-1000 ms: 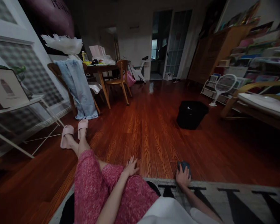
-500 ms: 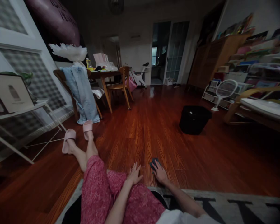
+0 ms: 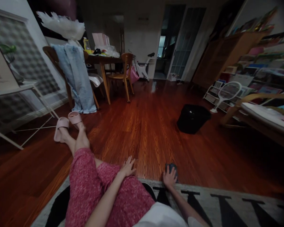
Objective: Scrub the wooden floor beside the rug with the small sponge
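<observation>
My right hand (image 3: 169, 177) lies with spread fingers on a dark blue-grey cloth (image 3: 174, 169), pressed to the reddish wooden floor (image 3: 144, 138) near the rug's edge. Part of the cloth is hidden beneath the palm and fingers. My left hand (image 3: 127, 167) is open, its fingers apart, at the pink trousers (image 3: 106, 192) by my bent leg. Nothing shows in it. My feet in pink slippers (image 3: 75, 117) rest on the floor to the left.
A black bin (image 3: 193, 119) stands on the floor ahead to the right. At left are a white metal stand (image 3: 39, 104) and a chair draped with jeans (image 3: 78, 82). A patterned rug (image 3: 203, 195) lies under me. A wooden seat (image 3: 267, 107) is at right.
My right hand and the cloth under it have moved to the right and closer to the rug. My left hand stays by the leg. The camera view has tilted and shifted.
</observation>
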`<act>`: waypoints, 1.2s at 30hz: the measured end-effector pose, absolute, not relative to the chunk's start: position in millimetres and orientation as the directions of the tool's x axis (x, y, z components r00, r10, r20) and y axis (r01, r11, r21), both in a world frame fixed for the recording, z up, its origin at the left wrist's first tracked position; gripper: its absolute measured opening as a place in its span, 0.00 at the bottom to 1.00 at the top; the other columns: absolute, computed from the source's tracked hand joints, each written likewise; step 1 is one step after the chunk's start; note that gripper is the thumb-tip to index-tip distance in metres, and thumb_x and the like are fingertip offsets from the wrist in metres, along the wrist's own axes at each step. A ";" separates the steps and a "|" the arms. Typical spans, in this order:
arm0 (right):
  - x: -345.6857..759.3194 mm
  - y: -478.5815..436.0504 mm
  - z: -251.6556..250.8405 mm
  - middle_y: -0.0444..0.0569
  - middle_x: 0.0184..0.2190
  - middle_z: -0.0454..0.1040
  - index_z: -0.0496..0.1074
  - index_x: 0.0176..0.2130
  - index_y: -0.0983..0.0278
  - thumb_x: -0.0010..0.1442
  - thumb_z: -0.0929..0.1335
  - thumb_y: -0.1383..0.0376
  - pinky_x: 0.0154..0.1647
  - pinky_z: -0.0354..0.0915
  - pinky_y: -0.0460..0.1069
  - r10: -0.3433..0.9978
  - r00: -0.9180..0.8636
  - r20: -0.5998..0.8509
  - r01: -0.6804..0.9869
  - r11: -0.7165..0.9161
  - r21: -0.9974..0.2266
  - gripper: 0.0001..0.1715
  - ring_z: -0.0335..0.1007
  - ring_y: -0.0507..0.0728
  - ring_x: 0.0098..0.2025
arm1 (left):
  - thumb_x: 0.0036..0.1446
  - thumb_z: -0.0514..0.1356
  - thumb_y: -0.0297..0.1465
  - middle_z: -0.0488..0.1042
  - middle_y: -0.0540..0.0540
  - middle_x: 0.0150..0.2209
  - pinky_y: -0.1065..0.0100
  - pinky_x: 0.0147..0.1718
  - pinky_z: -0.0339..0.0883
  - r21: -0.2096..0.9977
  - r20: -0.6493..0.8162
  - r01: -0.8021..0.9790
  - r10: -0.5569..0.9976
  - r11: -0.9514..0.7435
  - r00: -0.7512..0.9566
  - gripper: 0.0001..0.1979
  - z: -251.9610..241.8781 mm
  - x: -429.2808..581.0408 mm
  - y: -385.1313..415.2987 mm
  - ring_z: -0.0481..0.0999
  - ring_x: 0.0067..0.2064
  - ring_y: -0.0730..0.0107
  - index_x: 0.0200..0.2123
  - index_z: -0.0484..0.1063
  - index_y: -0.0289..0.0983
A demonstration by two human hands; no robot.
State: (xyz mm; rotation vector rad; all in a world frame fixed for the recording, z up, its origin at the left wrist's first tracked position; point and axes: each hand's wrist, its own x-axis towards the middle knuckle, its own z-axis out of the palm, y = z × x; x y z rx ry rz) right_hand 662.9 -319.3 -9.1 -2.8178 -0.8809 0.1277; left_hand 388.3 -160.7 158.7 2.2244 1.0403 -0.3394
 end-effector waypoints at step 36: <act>590.3 -241.4 8.4 0.46 0.72 0.50 0.60 0.67 0.50 0.67 0.53 0.61 0.69 0.47 0.62 0.956 0.294 -0.005 0.899 -0.278 -0.339 0.32 0.43 0.57 0.73 | 0.60 0.52 0.45 0.29 0.43 0.74 0.55 0.69 0.34 0.412 -0.479 0.781 0.617 -0.470 0.624 0.42 157.6 388.0 -160.0 0.31 0.73 0.59 0.72 0.43 0.37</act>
